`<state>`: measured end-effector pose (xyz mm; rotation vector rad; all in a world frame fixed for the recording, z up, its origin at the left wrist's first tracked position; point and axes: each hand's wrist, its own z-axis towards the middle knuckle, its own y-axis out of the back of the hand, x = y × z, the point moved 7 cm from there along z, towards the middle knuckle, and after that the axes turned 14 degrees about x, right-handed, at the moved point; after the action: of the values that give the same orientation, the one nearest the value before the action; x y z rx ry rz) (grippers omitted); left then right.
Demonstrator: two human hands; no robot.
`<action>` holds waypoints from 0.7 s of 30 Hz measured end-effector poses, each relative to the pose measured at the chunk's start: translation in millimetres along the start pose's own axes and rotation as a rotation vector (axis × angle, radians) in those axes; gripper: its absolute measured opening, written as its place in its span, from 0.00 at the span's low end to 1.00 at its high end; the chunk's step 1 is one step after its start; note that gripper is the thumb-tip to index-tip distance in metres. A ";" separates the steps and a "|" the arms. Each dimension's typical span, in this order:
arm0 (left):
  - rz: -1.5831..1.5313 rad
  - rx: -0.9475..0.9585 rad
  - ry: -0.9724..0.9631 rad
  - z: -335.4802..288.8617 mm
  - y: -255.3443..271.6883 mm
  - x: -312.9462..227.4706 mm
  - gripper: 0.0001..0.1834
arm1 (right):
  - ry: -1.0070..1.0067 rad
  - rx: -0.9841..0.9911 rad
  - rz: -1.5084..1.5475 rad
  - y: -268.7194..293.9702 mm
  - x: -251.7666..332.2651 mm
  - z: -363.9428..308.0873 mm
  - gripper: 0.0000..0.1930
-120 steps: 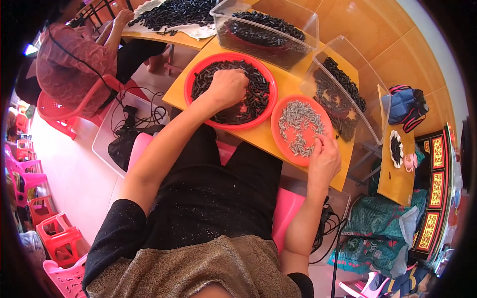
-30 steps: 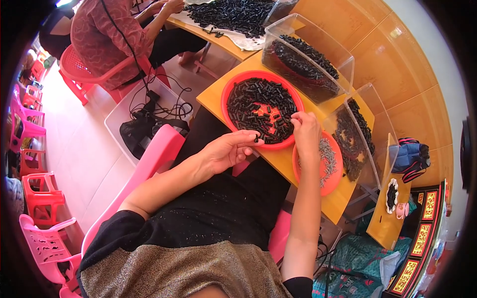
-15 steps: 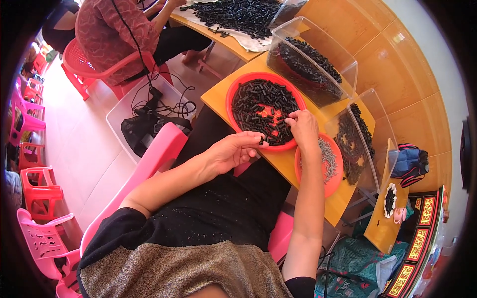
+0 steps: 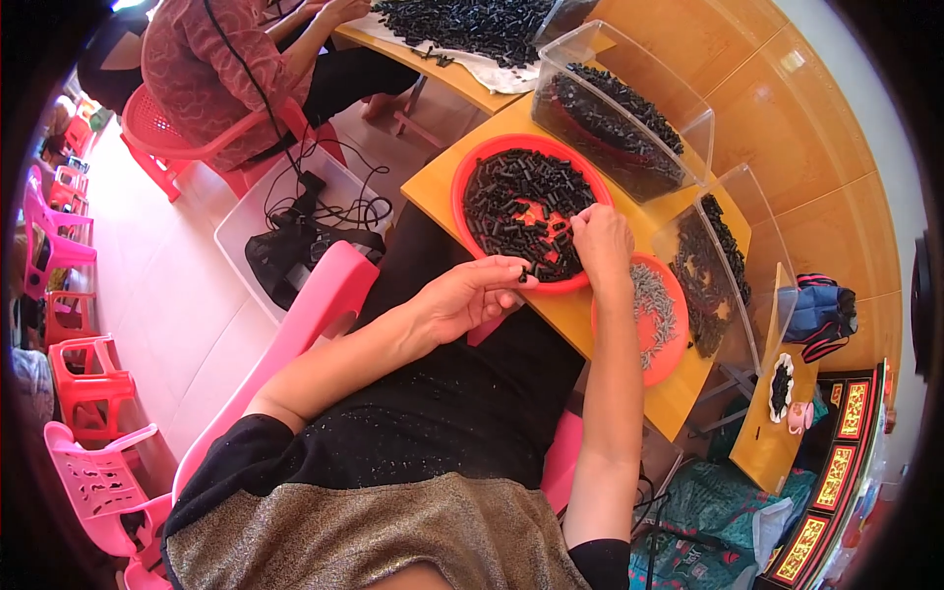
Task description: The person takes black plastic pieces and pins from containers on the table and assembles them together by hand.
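Observation:
A red basin (image 4: 462,221) on the wooden table holds a heap of short black tube-like pieces (image 4: 521,187), with its red bottom showing through near the middle. My left hand (image 4: 477,300) is palm up at the basin's near rim, thumb and forefinger pinching a small black piece (image 4: 524,276). Over the basin's right side, my right hand (image 4: 605,241) has its fingertips drawn together among the pieces; whatever lies between them is hidden. Beside my right wrist sits a smaller orange-red dish (image 4: 672,359) with many small grey screw-like parts (image 4: 653,307).
Two clear bins, one far (image 4: 693,128) and one at right (image 4: 772,246), hold more black pieces. Across the table corner, a person in a patterned red shirt (image 4: 202,74) sits by another black heap. A pink chair arm (image 4: 324,285) and a white tub (image 4: 231,236) with cables are at left.
My right hand's fingertips have shifted slightly up and closed together at the basin's right side. My left hand keeps its pinch on the small black piece. The whole view has drifted a little.

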<state>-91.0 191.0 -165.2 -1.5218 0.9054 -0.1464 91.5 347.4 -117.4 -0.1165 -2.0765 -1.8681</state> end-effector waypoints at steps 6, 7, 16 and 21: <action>-0.003 0.005 -0.027 -4.9 -8.1 -9.1 0.15 | 0.139 -0.084 0.346 18.2 10.5 -40.4 0.12; -0.009 0.009 -0.060 -8.8 -8.1 -14.6 0.16 | 0.148 -0.076 0.342 24.8 26.3 -50.9 0.12; -0.012 0.068 -0.267 -35.8 -41.0 -57.6 0.18 | 0.412 -0.170 0.467 85.0 147.0 -151.2 0.05; 0.059 0.059 -0.327 -44.9 -58.8 -58.6 0.17 | 0.444 -0.253 0.334 78.1 155.4 -161.9 0.06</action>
<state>-130.9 184.9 -79.9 -1.4115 0.6771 0.1151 0.2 173.4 16.2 -0.0926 -1.4278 -1.7482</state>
